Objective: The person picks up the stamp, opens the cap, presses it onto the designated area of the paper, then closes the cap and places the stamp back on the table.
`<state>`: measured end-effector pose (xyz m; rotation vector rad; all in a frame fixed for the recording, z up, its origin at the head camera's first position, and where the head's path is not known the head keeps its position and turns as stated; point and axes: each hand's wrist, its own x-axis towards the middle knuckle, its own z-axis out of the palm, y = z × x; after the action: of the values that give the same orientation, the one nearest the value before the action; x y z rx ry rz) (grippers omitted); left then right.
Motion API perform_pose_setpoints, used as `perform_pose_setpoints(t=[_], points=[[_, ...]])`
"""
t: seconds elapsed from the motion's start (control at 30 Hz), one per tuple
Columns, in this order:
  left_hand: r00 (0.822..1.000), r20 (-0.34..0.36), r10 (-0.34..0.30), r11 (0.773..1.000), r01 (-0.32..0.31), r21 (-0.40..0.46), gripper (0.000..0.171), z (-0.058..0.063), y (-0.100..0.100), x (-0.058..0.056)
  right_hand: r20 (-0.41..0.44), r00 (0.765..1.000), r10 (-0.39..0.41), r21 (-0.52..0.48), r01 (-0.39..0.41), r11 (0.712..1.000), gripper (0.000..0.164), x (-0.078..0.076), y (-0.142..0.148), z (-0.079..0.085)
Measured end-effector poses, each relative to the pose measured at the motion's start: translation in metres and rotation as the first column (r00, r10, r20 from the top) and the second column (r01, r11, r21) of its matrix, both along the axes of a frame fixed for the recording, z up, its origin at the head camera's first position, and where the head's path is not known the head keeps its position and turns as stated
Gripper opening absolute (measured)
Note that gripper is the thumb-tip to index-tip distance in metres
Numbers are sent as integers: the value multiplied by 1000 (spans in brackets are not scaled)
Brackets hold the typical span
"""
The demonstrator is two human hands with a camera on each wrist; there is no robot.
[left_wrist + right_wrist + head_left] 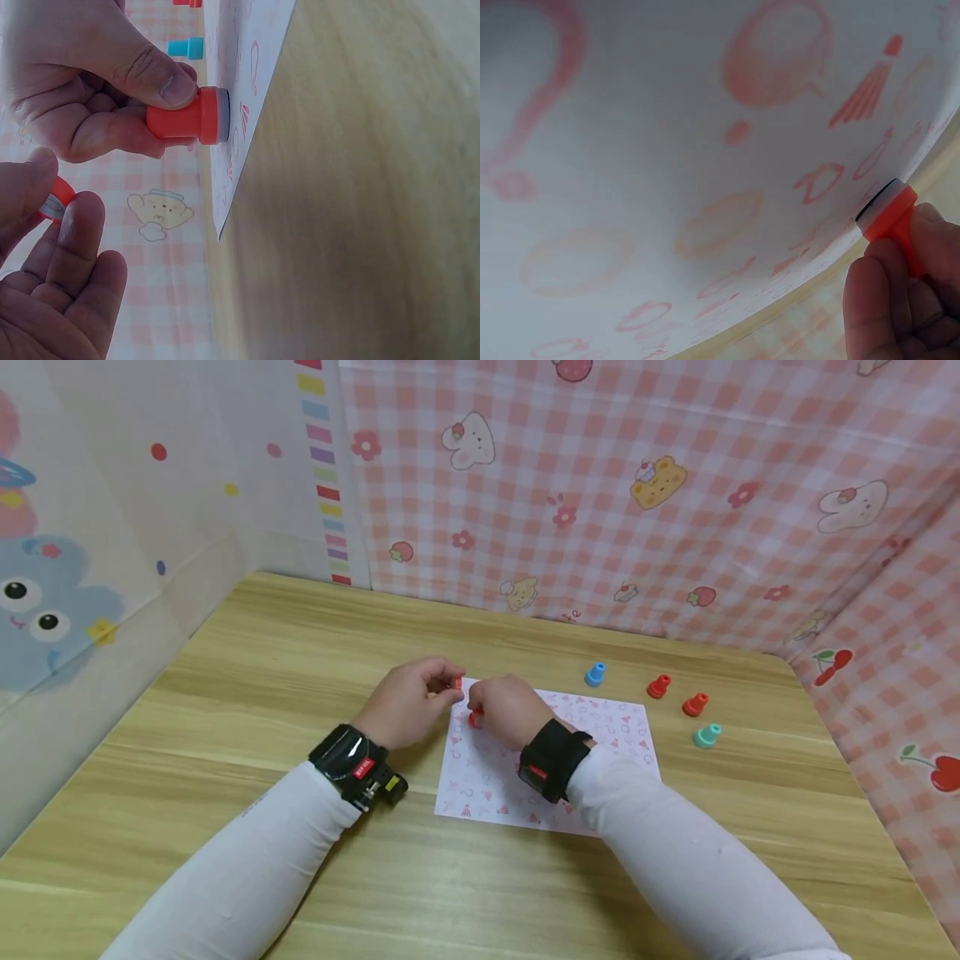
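A red stamp (pixel 476 719) is pinched between the thumb and fingers of my right hand (pixel 513 710). Its grey-rimmed face (pixel 223 115) points at the white paper (pixel 480 785), very close to it; whether they touch I cannot tell. Red and pale orange prints, such as question marks, shuttlecocks and rings, cover the sheet. My left hand (pixel 408 702), just beyond the sheet's left edge, pinches a small red cap (pixel 57 199) with a grey inside between thumb and index finger. The other left fingers are loosely bent.
Beyond the paper stand a blue stamp (pixel 596 674), two red stamps (pixel 659 686) and a teal stamp (pixel 707 736), in a row at the back right. The wooden table (pixel 225 693) is bounded by patterned cloth (pixel 540 543) behind and at both sides.
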<state>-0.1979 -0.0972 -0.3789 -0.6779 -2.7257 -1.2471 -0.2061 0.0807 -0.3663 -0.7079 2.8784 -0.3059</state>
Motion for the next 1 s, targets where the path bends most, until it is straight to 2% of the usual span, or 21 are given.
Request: perform_pose_setpoints(t=[0.3, 1.0], points=[[1000, -13, 7, 1000, -7, -7, 23, 0, 0, 0, 20, 1000, -16, 36, 15, 999, 11, -1, -2, 0], [999, -39, -1, 1000, 0, -7, 23, -2, 2, -1, 19, 1000, -14, 34, 14, 999, 11, 2, -2, 2]])
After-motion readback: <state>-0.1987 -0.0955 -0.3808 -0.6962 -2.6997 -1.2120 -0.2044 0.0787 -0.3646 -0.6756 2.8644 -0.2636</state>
